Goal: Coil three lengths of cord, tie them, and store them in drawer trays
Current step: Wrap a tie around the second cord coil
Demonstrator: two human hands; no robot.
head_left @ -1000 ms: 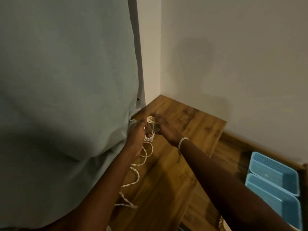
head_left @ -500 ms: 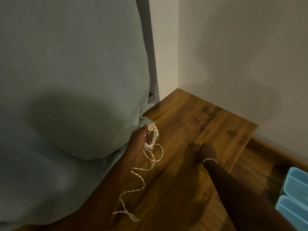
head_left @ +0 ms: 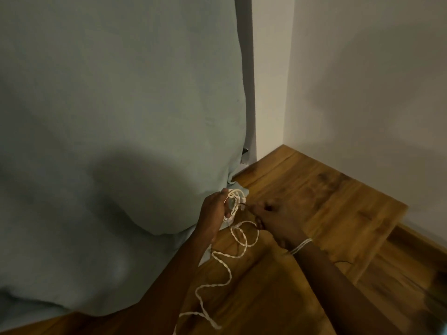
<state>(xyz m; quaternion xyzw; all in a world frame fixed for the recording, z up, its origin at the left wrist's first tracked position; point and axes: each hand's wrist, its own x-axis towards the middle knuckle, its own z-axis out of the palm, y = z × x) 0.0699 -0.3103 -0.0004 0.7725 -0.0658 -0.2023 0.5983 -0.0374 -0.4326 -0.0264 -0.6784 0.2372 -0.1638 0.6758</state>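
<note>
Item: white cord [head_left: 238, 240], partly coiled, over the wooden surface [head_left: 326, 206].
Your left hand [head_left: 214, 210] has its fingers curled round the coil [head_left: 234, 201], just beside the grey-green cloth [head_left: 108, 141]. Your right hand [head_left: 278, 220], a white band [head_left: 301, 246] on its wrist, pinches a thin dark strand at the coil. The loose tail trails across the wood toward you.

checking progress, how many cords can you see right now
1: a white cord, partly coiled in the left hand, its loose tail trailing toward the camera across the wooden top. Others may lie out of view.
</note>
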